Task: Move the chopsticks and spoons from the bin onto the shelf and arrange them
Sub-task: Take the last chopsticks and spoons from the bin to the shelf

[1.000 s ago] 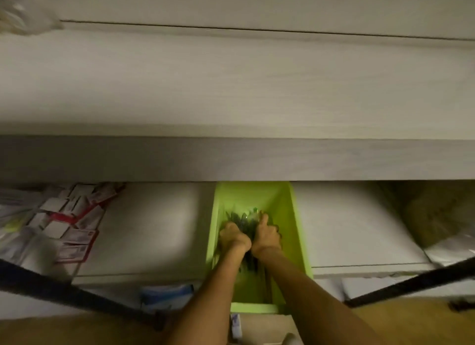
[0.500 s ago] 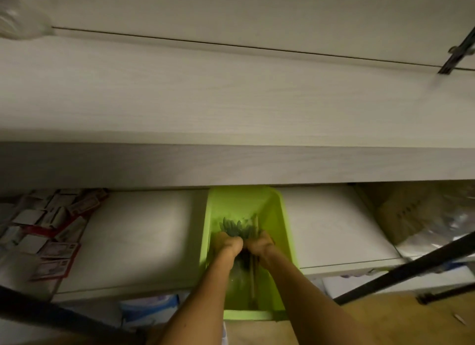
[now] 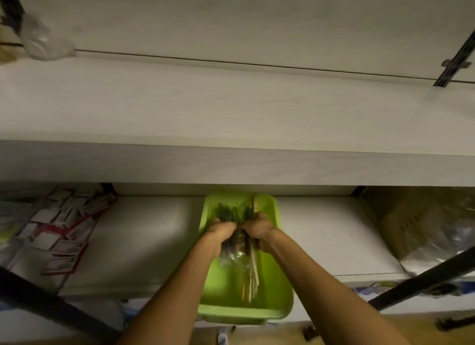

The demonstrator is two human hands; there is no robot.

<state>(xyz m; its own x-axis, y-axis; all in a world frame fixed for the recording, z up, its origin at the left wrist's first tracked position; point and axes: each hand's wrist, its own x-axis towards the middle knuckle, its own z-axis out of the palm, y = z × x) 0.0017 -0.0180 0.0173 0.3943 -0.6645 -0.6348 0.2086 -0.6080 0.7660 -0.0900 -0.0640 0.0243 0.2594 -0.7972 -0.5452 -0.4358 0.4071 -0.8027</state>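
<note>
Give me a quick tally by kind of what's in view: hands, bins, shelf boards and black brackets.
Hands: 2, left hand and right hand
Green bin: 1
Shelf boards: 2, upper shelf and lower shelf
Black wall bracket: 1
Total: 6

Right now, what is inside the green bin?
The green bin holds dark spoons and pale chopsticks, gripped by the left hand and right hand. The hands cover the bundle's middle.
</note>
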